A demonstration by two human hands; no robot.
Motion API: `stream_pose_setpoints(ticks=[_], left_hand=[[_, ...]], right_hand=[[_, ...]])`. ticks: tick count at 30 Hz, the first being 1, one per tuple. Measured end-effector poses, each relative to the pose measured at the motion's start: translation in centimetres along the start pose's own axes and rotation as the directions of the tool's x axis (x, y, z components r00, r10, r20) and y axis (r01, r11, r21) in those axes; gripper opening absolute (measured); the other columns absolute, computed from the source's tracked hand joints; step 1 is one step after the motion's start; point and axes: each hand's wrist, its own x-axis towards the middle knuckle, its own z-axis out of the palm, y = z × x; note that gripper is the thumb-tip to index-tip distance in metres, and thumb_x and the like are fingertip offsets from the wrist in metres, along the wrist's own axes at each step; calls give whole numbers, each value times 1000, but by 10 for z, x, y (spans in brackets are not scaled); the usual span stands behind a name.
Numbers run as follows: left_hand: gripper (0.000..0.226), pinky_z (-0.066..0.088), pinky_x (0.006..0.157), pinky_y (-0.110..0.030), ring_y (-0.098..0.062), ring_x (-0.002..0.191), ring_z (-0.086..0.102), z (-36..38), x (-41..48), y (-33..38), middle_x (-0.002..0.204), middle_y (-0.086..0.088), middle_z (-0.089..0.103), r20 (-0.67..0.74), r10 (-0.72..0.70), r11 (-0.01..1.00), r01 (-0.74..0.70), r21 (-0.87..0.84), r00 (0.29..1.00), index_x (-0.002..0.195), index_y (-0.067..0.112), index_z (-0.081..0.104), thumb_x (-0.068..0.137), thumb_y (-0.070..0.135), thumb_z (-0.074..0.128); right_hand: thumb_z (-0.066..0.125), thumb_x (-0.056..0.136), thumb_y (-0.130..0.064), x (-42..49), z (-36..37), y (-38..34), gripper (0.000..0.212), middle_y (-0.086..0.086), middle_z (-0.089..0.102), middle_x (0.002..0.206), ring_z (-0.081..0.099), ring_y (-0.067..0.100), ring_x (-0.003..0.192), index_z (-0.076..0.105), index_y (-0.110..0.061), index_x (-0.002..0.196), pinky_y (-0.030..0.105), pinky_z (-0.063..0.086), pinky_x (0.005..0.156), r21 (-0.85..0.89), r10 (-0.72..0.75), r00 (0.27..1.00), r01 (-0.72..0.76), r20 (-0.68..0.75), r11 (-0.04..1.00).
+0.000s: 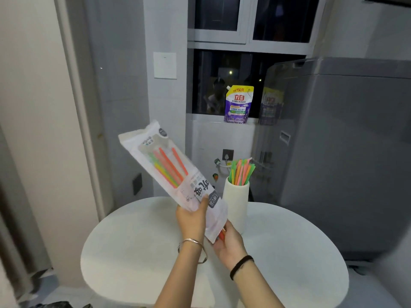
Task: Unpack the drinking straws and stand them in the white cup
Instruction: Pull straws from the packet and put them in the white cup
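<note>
Round white counter [133, 252] lies beneath the fingers [200, 207]. Beyond and above the fingers, a purple-and-yellow detergent pouch [239, 104] stands upright on the sill of a dark window [213, 70]. To the right of the fingers, a grey washing machine [344, 152] fills the corner, with its translucent lid [273, 85] raised. A second printed packet [271, 105] shows blurred behind that lid. Above and left of the fingers, a white switch plate [165, 65] sits on the grey tiled wall. Lower on the same side is a dark socket [137, 183]. Just beyond the fingers, a wall tap [218, 162] sits below a small outlet [228, 154].
</note>
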Motion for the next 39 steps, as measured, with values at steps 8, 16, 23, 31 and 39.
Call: stream_pose_setpoints(ticks=[8,16,23,31,39], left_hand=[[34,50,63,-21,-7,74,64,-24,16,-9,95,1,68,-124,-259,933,214,-289,958,107,14,63,77,12,78],[38,55,57,-27,-12,78,65,-37,29,-9,110,-1,65,-61,-455,795,374,-478,888,116,15,58,82,18,74],[50,50,97,-43,-24,101,62,-27,22,-13,134,-9,61,17,-496,758,443,-479,868,135,6,53,87,11,67],[48,54,80,-37,-23,98,61,-23,18,-13,134,-9,60,8,-498,738,429,-521,867,134,8,52,88,12,66],[47,50,82,-37,-22,98,60,-2,5,-11,135,-11,60,42,-508,722,452,-523,860,135,8,52,89,11,65]], right_hand=[[46,96,-19,-4,-5,3,10,-2,49,53,42,10,37,49,-11,93,20,33,39,-629,-269,961,245,59,738],[54,92,-13,-3,-15,-24,15,2,39,50,33,6,37,56,-2,84,15,28,38,-566,-493,869,432,52,702],[64,86,-25,-1,-19,-22,17,-3,41,49,35,10,39,55,-13,78,19,25,38,-381,-346,938,324,10,866],[53,93,-30,-2,-16,-38,33,-10,35,40,28,4,35,53,-15,64,15,23,36,-324,-528,816,447,-234,834],[55,92,-25,3,-3,-26,22,0,47,51,37,6,39,60,-11,76,16,30,39,-532,-456,889,406,41,743]])
